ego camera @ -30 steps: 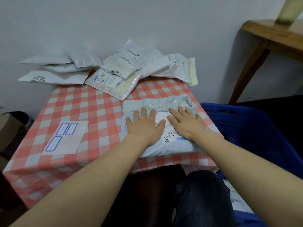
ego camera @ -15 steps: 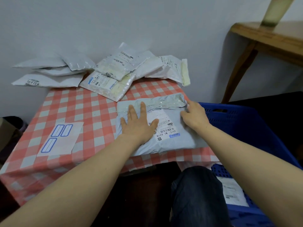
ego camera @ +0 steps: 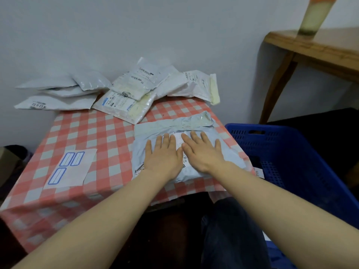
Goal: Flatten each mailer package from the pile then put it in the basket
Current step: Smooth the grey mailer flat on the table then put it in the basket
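Head view: left grip [ego camera: 164,162] and right grip [ego camera: 204,157], both open-palmed, press one mailer [ego camera: 147,131] flat on the surface [ego camera: 97,131] beside the blue basket [ego camera: 272,129], not yet binned, while the pile [ego camera: 132,90] behind waits, so most remains.

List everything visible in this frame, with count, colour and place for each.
mailer being flattened: one, pale grey-blue, table's near right, beside the basket
pile of mailers: roughly eight, white and grey, table's far edge against the wall
basket: one, blue, right of the table
table: one, red-and-white checked cloth, centre
paper sheet: one, white with blue boxes, table's near left
wooden table: one, brown, upper right
tall object: one, pale with orange top, on the wooden table
left hand: one, bare, flat on the mailer
right hand: one, bare, flat on the mailer, beside the left
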A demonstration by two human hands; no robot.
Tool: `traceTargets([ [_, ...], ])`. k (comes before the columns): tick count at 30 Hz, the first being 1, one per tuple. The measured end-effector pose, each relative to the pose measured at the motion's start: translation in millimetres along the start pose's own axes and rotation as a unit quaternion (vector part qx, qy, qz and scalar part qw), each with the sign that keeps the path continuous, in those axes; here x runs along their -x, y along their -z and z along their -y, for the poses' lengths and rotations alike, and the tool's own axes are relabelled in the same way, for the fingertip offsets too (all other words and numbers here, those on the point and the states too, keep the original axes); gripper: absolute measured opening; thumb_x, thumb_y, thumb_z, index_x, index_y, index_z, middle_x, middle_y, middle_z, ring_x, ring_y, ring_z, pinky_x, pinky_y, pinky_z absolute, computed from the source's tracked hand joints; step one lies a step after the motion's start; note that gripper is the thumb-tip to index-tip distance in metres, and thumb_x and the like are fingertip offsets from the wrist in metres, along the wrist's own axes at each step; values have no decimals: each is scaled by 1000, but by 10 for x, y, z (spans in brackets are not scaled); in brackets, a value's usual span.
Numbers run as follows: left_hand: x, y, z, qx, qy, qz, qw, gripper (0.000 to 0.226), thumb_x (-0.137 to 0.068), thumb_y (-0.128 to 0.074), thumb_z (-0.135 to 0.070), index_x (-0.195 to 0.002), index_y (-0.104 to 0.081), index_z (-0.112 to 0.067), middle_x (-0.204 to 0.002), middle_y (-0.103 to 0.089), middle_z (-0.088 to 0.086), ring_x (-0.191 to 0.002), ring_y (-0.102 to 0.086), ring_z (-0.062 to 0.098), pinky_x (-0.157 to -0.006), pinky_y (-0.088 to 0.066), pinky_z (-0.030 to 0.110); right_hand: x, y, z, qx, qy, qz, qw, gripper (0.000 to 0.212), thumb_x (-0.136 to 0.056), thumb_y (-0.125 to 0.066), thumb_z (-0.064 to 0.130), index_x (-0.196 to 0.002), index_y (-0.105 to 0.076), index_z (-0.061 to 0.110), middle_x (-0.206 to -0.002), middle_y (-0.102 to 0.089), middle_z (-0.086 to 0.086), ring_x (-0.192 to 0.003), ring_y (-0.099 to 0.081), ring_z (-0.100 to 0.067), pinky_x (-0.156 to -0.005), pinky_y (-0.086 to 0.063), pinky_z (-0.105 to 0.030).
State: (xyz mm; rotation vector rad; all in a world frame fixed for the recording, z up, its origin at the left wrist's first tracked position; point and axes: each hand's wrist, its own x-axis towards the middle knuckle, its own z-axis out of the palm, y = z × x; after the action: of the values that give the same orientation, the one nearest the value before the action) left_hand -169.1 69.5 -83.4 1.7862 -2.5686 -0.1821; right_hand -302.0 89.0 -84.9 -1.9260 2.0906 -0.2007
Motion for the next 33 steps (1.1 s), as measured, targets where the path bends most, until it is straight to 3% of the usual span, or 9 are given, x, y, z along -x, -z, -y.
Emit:
traceTargets([
  [7, -224, 148, 190, -48, 14, -33, 998, 56, -102, -16, -36, -151, -8, -10, -160, -3, 7, -147, -3, 23, -117, 0, 46, -319, 79, 265, 28, -2, -20, 999, 55, -101, -14, 42, -153, -11, 23, -160, 7, -3, -146, 12, -24, -115, 6, -54],
  [10, -171, 34, 180, 17, 13, 8, 1000, 57, -102, -13, -36, -152, -5, -10, -160, -1, 5, -147, -1, 20, -118, 0, 46, -227, 21, 251, 25, 4, -10, 1000, 54, -101, -13, 43, -152, -12, 26, -160, 1, -2, -147, 6, -22, -116, 6, -51],
  [22, -133, -138, 150, 21, 20, -47, 998, 55, -102, -13, -34, -152, -5, -12, -160, -1, 2, -147, 3, 17, -118, 6, 43, -154, -259, 227, 51, 5, -106, 993, 51, -102, -10, 40, -151, -18, 29, -159, -14, 1, -147, -5, -18, -118, 3, -46],
  [33, -158, -118, 159, 26, 20, -27, 999, 55, -102, -13, -34, -152, -6, -12, -160, -1, 4, -147, 3, 17, -118, 5, 42, -185, -247, 222, 46, 3, -90, 995, 51, -102, -10, 40, -151, -18, 30, -159, -15, 1, -147, -6, -17, -118, 4, -45],
])
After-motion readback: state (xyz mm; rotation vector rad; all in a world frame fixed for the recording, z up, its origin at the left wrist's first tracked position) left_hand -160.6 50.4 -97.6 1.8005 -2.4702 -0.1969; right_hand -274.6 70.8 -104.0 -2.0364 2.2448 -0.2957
